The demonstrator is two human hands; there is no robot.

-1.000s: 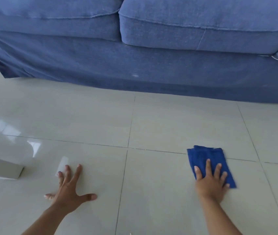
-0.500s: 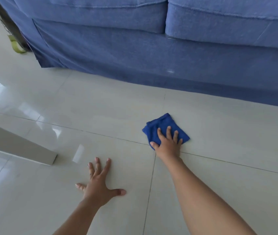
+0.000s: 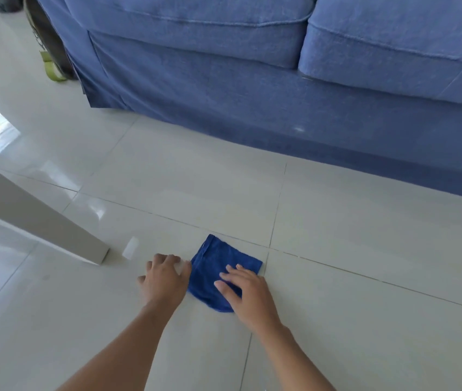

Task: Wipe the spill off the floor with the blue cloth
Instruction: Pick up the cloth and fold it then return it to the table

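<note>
A blue sofa (image 3: pixel 252 88) backs the pale tiled floor (image 3: pixel 365 263); a white furniture leg (image 3: pixel 55 227) stands at left. The blue cloth (image 3: pixel 215 272) lies flat on the tiles near 2 crossing grout lines. The right hand (image 3: pixel 245 289) presses it, fingers spread flat, likely to drag it. The left hand (image 3: pixel 165 277), fingers loosely curled, braces on the floor just beside it. No spill is discernible.

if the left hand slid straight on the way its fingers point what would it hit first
The left hand lies on the floor beside the blue cloth, fingers pointing up-frame. The tiles ahead look bare, so probably the blue sofa skirt first. The white furniture leg sits off to its left.
</note>
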